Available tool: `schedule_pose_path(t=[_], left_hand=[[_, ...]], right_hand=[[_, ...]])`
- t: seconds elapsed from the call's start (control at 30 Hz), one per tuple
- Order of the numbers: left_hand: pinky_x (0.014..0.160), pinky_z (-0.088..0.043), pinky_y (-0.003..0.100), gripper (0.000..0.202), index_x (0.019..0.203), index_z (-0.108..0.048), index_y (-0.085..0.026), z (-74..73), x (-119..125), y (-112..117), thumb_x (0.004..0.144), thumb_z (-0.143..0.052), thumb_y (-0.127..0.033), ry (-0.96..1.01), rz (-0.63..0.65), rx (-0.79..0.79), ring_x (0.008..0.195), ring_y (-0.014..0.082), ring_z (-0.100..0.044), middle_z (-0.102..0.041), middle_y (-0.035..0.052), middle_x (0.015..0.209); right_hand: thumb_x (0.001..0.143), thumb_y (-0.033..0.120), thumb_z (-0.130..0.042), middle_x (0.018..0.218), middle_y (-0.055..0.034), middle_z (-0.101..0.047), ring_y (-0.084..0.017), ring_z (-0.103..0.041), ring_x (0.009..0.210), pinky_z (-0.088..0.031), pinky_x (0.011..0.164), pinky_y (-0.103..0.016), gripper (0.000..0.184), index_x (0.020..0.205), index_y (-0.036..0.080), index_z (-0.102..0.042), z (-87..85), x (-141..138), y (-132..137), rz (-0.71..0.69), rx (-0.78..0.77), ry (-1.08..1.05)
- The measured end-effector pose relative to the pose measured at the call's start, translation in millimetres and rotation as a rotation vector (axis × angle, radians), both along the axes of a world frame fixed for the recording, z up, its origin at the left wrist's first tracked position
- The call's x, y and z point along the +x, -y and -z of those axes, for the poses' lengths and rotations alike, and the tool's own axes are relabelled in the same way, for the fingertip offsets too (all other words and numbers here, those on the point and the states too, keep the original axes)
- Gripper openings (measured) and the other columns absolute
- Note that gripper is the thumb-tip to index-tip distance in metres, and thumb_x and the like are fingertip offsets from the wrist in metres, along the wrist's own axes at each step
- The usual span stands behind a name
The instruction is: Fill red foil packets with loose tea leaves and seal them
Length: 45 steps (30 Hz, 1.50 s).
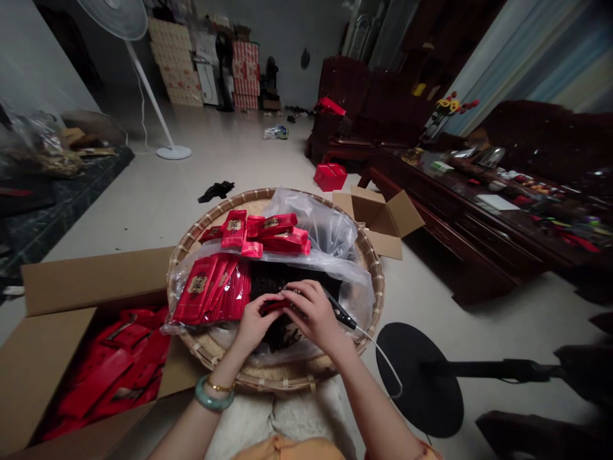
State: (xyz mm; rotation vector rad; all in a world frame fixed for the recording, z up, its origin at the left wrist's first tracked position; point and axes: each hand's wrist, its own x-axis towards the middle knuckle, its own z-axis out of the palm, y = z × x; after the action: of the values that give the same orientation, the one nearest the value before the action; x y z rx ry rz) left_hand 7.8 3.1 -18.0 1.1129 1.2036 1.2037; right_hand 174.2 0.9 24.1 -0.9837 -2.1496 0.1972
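My left hand (255, 324) pinches a small red packet (274, 307) low over the wicker basket (376, 268). The fingers of my right hand (313, 313) are curled at the same packet's edge, and they hide part of it. Below my hands lies dark, dry, leafy material (268, 281) in a clear plastic bag (357, 278). A black stick-like tool (341, 312) with a white cord rests beside my right hand. To the left is a row of flat red packets (211, 291). Plumper red packets (278, 233) are heaped at the basket's far side.
An open carton (52, 364) full of red packets stands at the left. Another open carton (378, 217) is behind the basket's right side. A black round stand base (421, 383) sits at the right. A long dark wooden table (431, 211) runs along the right.
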Motion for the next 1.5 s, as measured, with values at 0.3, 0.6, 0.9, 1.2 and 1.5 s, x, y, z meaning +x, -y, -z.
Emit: schedule_pose_path(t=[0.3,0.6,0.9,1.2,1.5], left_hand=[[0.089,-0.046,0.032,0.026,0.088,-0.068,-0.018,-21.0,-12.8,9.8,0.065,-0.073,-0.031,0.070,0.059,-0.013,0.094,0.0219,-0.062,-0.070,0.0056,0.094],[0.087,-0.046,0.029,0.025,0.086,-0.070,-0.016,-30.4,-14.3,4.8,0.067,-0.072,-0.032,0.111,0.131,-0.144,0.093,0.0207,-0.062,-0.071,0.0074,0.094],[0.091,-0.046,0.033,0.031,0.090,-0.069,-0.016,-30.5,-13.1,3.7,0.062,-0.076,-0.025,0.102,0.227,-0.195,0.098,0.0214,-0.062,-0.071,0.0087,0.099],[0.088,-0.049,0.034,0.040,0.086,-0.071,-0.017,-34.1,-9.0,4.9,0.055,-0.051,-0.001,-0.185,0.220,-0.100,0.094,0.0222,-0.063,-0.071,0.0058,0.095],[0.088,-0.050,0.034,0.035,0.085,-0.070,-0.018,-27.8,-9.8,14.5,0.058,-0.052,-0.005,-0.252,0.190,-0.066,0.097,0.0233,-0.063,-0.071,0.0058,0.097]], right_hand=[[0.091,0.014,-0.044,0.107,-0.0083,-0.064,-0.017,-0.058,0.095,-0.051,0.080,-0.032,0.039,0.126,0.027,-0.054,17.9,-5.7,5.1,-0.002,0.022,0.052],[0.087,0.008,-0.043,0.115,-0.0116,-0.061,-0.018,-0.057,0.101,-0.051,0.081,-0.033,0.043,0.123,0.026,-0.058,23.2,2.0,8.3,-0.005,0.089,0.167],[0.082,0.019,-0.056,0.114,-0.0106,-0.059,-0.026,-0.044,0.117,-0.044,0.096,-0.044,0.017,0.098,0.020,-0.064,9.5,6.6,15.3,0.007,0.036,0.206],[0.080,0.025,-0.064,0.116,-0.0115,-0.058,-0.034,-0.038,0.123,-0.039,0.091,-0.049,0.006,0.085,0.022,-0.066,-3.4,0.3,19.0,0.198,0.036,0.447],[0.085,0.018,-0.058,0.095,-0.0062,-0.067,-0.024,-0.054,0.103,-0.040,0.090,-0.042,0.007,0.081,0.021,-0.063,3.5,8.6,28.4,0.069,0.010,0.383]])
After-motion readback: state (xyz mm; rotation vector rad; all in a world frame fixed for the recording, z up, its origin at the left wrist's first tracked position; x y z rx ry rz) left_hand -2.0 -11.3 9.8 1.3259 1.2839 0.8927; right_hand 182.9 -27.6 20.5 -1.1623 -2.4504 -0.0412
